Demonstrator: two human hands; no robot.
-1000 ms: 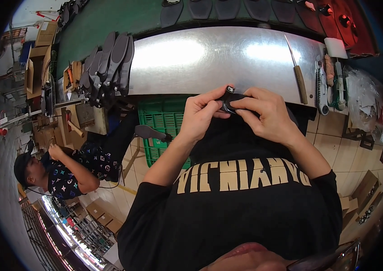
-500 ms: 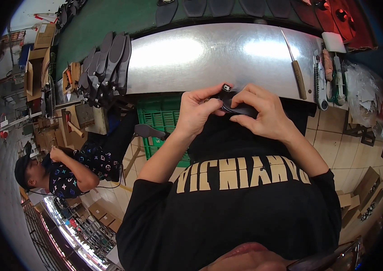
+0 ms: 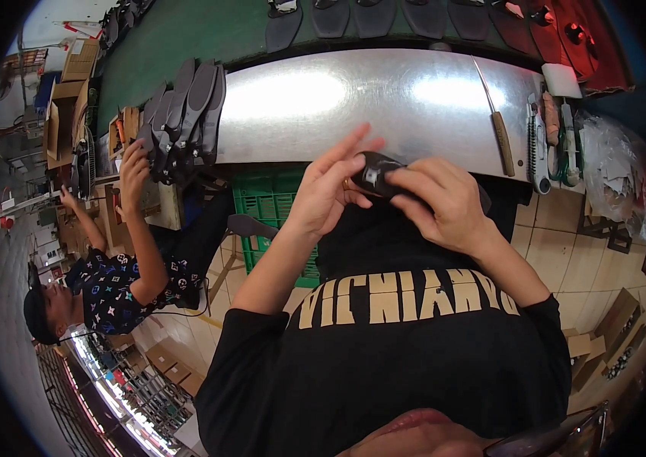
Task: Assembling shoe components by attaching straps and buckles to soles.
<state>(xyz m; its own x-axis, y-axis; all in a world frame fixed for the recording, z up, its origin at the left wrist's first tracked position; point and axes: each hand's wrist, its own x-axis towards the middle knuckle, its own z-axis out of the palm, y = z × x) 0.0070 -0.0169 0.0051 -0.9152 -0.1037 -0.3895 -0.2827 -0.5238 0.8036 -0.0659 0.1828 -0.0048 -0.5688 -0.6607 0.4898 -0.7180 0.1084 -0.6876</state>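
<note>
The right hand (image 3: 445, 199) pinches a dark, glossy piece (image 3: 378, 169) just short of the metal bench (image 3: 384, 99), its fingers closed, seemingly to steady it; the left hand (image 3: 323, 190) is spread loosely, thumb at the piece's edge, whether pressing I can't tell. A wooden-handled spike (image 3: 503, 141) lies handle nearest, probably for easy grabbing. Heaped soles (image 3: 205, 95) flank the bench; beyond, more soles (image 3: 374, 19) line the green surface (image 3: 186, 34), perhaps for order.

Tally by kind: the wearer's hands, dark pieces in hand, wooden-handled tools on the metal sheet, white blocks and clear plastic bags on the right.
Left hand and right hand: 2
Dark piece in hand: 1
Wooden-handled tool: 1
White block: 1
Clear plastic bag: 1
Total: 6
</note>
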